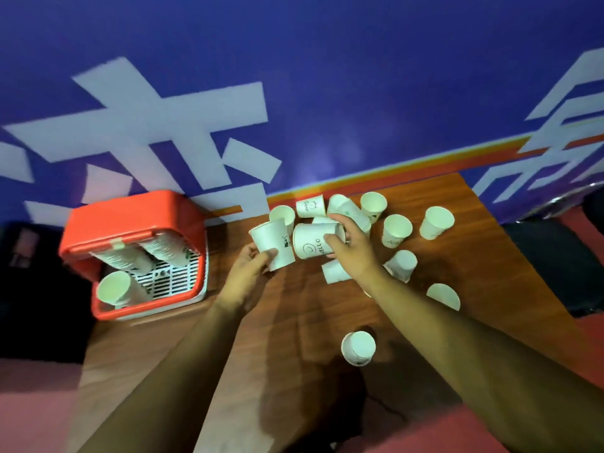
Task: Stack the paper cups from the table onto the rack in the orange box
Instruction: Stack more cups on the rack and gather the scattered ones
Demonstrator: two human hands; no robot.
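One paper cup [274, 244] is gripped upright by the left hand [250, 268]. A cup marked HELLO [313, 240], tilted sideways, is gripped by the right hand [351, 251]. Loose cups [397, 231] are crowded around both on the wooden table [294, 338]. The orange box [130, 220], with stacked cups [114, 289] on its rack [176, 279], is located at left.

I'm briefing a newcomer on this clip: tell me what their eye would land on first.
The orange box at the left holds paper-cup stacks leaning on its white rack. In the middle, the left hand grips a mouth-up cup while the right hand holds a tipped HELLO cup. More loose cups dot the wooden table around them.
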